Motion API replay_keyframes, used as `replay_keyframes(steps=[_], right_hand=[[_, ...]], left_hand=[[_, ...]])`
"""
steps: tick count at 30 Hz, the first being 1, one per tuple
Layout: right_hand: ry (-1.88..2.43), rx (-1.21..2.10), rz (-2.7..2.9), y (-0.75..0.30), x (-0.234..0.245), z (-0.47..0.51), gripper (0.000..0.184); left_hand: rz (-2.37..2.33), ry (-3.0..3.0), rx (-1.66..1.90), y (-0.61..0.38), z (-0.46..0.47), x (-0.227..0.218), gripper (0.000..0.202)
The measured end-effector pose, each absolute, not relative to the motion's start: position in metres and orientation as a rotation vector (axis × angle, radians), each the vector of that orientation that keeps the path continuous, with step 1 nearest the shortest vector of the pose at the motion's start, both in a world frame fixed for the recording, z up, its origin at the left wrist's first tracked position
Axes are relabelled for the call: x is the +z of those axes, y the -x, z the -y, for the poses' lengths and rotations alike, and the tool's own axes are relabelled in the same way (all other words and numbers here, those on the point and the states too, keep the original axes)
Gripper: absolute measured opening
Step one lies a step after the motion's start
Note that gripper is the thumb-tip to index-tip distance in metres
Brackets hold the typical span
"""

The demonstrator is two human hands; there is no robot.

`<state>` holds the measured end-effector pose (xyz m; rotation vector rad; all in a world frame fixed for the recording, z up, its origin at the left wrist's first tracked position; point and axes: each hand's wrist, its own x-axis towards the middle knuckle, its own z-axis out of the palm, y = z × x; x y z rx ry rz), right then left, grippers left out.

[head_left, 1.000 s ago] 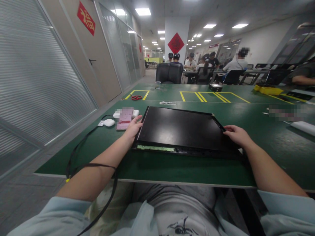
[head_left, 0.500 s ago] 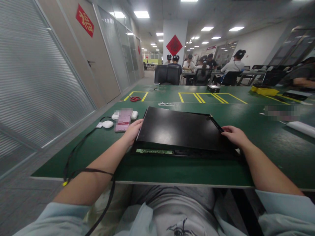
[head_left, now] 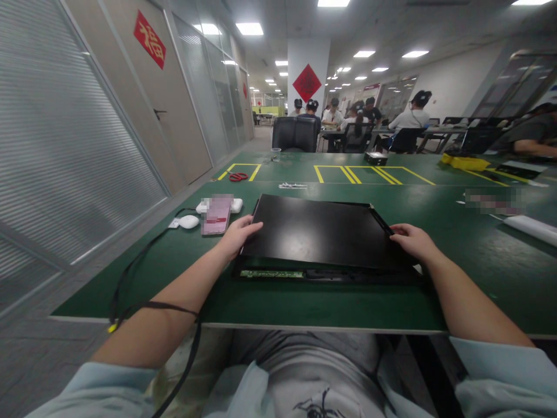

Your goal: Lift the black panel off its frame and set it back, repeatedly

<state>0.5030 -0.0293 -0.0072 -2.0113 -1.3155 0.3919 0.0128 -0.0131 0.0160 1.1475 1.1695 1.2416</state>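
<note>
A large black flat panel (head_left: pixel 317 232) lies in front of me on the green table (head_left: pixel 304 302), its near edge raised a little over a black frame with a green circuit strip (head_left: pixel 272 273). My left hand (head_left: pixel 238 234) grips the panel's left edge, fingers curled over it. My right hand (head_left: pixel 411 240) holds the right edge the same way.
A pink phone (head_left: pixel 215 214) and white earbud cases (head_left: pixel 188 221) lie left of the panel, with a black cable (head_left: pixel 130 278) trailing off the table edge. Red scissors (head_left: pixel 237 176), a cup (head_left: pixel 275 154), a yellow tray (head_left: pixel 463 162) and seated people (head_left: pixel 409 119) are farther back.
The panel's near edge has lifted slightly off the frame underneath, and both hands have shifted a little forward along its side edges.
</note>
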Motion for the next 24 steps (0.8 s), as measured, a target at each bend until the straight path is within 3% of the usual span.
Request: replay_keyframes(steps=[4,12,24], right_hand=[[2.024,0.405,1.319,-0.501,-0.005,0.030,0.019],[2.058,0.404,1.314,-0.495,0.001,0.033,0.025],[2.030,0.364,1.339,-0.499,-0.006,0.030,0.038]], left_hand=[[-1.172,-1.244,1.178,-0.007,0.006,0.004,0.057],[-1.441,-1.583,1.174,0.005,-0.005,-0.003,0.055],[-1.287,-1.599,1.218,0.003,0.002,0.007,0.068]])
